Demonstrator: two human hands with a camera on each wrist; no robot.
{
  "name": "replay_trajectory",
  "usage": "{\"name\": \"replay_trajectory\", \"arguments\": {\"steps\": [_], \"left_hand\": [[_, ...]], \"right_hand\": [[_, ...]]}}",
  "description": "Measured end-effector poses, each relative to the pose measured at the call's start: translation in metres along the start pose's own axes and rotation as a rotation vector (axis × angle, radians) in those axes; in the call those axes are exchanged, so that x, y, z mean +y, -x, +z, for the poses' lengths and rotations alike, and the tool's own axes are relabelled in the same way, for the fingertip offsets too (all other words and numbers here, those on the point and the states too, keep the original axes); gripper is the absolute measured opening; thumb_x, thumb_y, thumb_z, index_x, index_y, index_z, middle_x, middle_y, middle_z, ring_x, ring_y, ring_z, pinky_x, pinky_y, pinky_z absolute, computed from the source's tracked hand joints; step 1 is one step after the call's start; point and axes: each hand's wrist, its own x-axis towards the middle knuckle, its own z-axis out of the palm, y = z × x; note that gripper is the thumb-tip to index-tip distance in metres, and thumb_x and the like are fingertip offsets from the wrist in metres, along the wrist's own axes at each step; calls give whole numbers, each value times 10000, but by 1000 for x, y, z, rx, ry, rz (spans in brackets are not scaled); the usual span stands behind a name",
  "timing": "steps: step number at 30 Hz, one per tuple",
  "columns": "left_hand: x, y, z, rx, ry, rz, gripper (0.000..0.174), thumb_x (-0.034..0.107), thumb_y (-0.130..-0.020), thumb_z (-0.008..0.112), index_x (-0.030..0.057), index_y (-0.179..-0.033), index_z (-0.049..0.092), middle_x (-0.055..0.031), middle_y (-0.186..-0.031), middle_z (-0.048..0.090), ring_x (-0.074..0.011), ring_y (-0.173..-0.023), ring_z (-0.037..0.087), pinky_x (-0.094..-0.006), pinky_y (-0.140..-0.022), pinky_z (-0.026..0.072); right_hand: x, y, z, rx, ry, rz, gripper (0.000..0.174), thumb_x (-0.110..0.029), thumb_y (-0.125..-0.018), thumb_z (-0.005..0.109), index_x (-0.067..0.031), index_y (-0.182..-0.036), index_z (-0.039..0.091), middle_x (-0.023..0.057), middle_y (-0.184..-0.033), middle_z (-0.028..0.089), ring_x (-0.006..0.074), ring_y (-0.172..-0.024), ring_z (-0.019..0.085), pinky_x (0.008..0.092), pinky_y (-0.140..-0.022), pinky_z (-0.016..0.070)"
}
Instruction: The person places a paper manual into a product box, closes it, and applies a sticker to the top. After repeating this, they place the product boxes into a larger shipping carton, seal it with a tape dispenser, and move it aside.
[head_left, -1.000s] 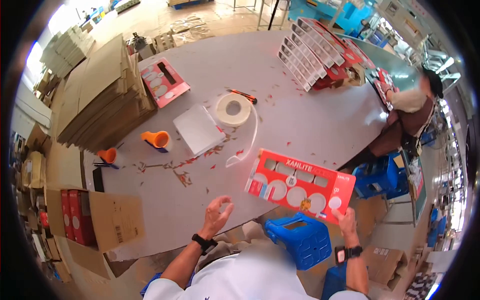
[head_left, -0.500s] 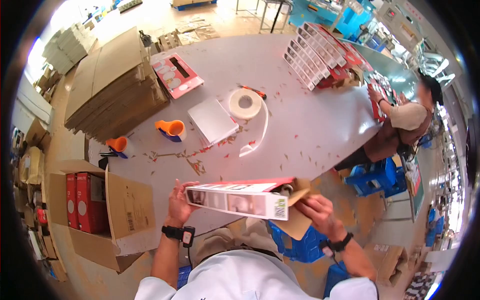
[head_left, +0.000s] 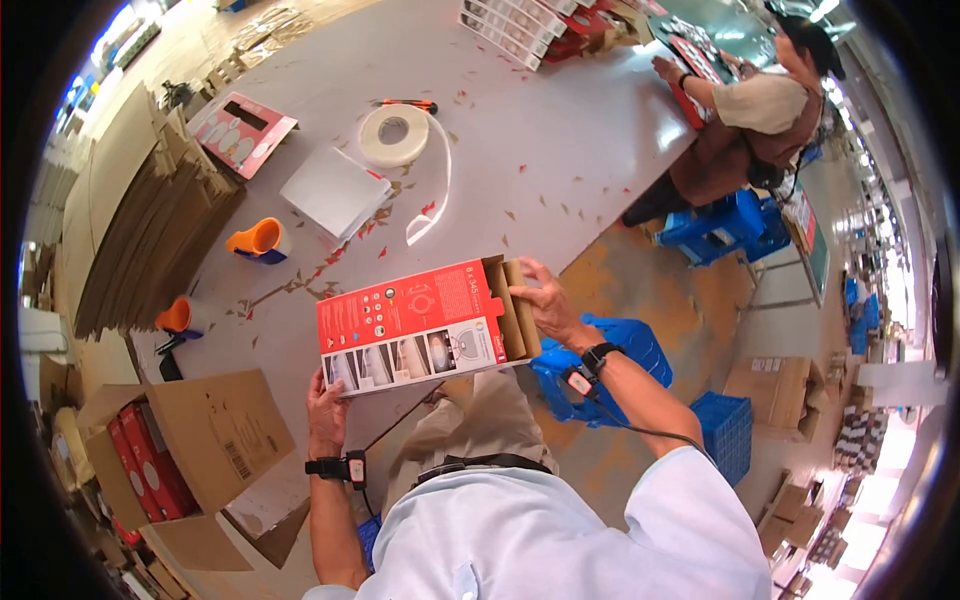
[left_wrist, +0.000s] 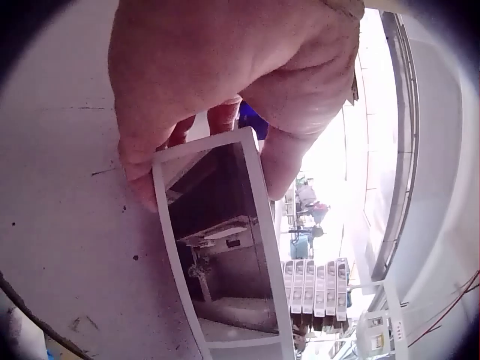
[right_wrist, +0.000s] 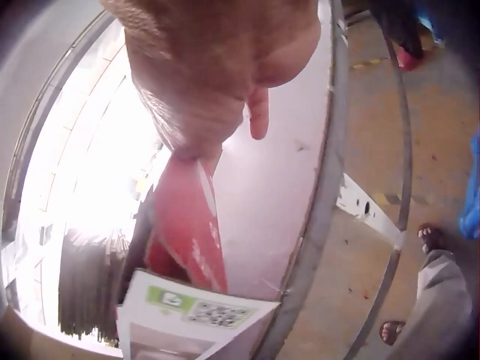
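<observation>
A long red and white box (head_left: 410,320) is held over the table's front edge, its printed back and photo strip facing up in the head view. My left hand (head_left: 327,408) grips its left end; the left wrist view shows the hand (left_wrist: 232,67) with thumb and fingers on opposite sides of the box (left_wrist: 225,247). My right hand (head_left: 548,305) holds the flaps at the box's open right end, brown inside. In the right wrist view the hand (right_wrist: 225,67) is at a red flap (right_wrist: 187,217), one finger sticking out and the other fingertips hidden.
An open carton (head_left: 230,440) with red boxes stands at lower left, flat cardboard (head_left: 150,230) behind it. On the table lie a tape roll (head_left: 393,136), white sheets (head_left: 335,195), a cutter and orange dispensers. A blue stool (head_left: 625,350) and another person (head_left: 760,110) are at right.
My left hand, empty a second ago, has taken the box's left end. The box has moved left and turned over to its back, and my right hand has shifted to its open end.
</observation>
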Motion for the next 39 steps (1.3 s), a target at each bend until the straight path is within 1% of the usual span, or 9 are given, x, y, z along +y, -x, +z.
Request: {"name": "replay_trajectory", "arguments": {"steps": [5,8,11,15,18,19,25,33,39], "left_hand": [[-12,-14,-12,-14,-5,2,584,-15,-958,666,37,-1504,463,-128,-1356,635,-244,-1192,664,-445,-1008,572],[-9,-12,5,-7,38,-7,575,-26,-968,650,34,-1508,462,-130,-1345,651,-238,-1189,668,-433,-1003,574],[-23,-21,12,35,-54,63,552,40,-980,672,44,-1501,492,-106,-1290,690,-228,-1105,688,-407,-978,567],[-13,-24,46,180,-376,182,533,124,-959,726,55,-1464,571,-56,-1218,705,-203,-1054,673,-405,-1003,534],[-21,-27,44,419,-1303,543,490,120,-936,734,39,-1409,635,-108,-1255,685,-201,-1116,650,-352,-997,522],[-19,-22,50,462,-1315,597,495,130,-908,762,41,-1385,660,-117,-1214,691,-201,-1062,656,-350,-954,529],[-36,-20,53,409,-696,342,504,137,-888,796,64,-1373,683,-116,-1144,713,-203,-960,664,-361,-871,552],[-34,-12,71,520,-623,307,503,137,-875,808,73,-1362,698,-123,-1166,715,-222,-1024,690,-365,-925,552],[-36,-16,68,503,-540,278,510,126,-854,818,69,-1349,707,-119,-1169,716,-213,-1026,705,-359,-912,564]], "right_hand": [[26,14,15,-135,-933,771,396,-21,-968,488,-20,-1295,712,104,-1182,744,192,-1092,703,372,-959,580],[31,15,12,5,-1231,820,457,-45,-950,550,-64,-1394,659,104,-1103,749,186,-1002,709,339,-870,589],[37,20,34,146,-618,501,361,-27,-897,661,-80,-1254,654,46,-970,680,166,-857,666,350,-753,554],[37,6,24,-33,-53,574,262,-21,-847,705,-50,-1095,625,143,-996,676,280,-916,687,418,-816,563],[18,-34,4,146,219,166,287,-66,-852,750,-32,-1111,629,167,-1124,672,343,-1080,655,463,-934,535],[-3,-58,-2,107,161,97,366,-127,-857,783,-13,-1174,641,175,-1247,660,370,-1214,602,483,-1050,487],[-90,-210,90,-80,61,-380,654,-325,-807,875,-12,-1320,617,235,-1439,561,421,-1347,520,522,-1135,439],[-121,-303,202,-250,302,-32,661,-508,-694,911,-101,-1160,678,134,-1257,577,333,-1233,517,476,-992,501],[-96,-331,204,-421,51,150,530,-460,-688,918,-91,-1033,757,130,-1133,671,297,-1163,556,431,-1048,463]]}}
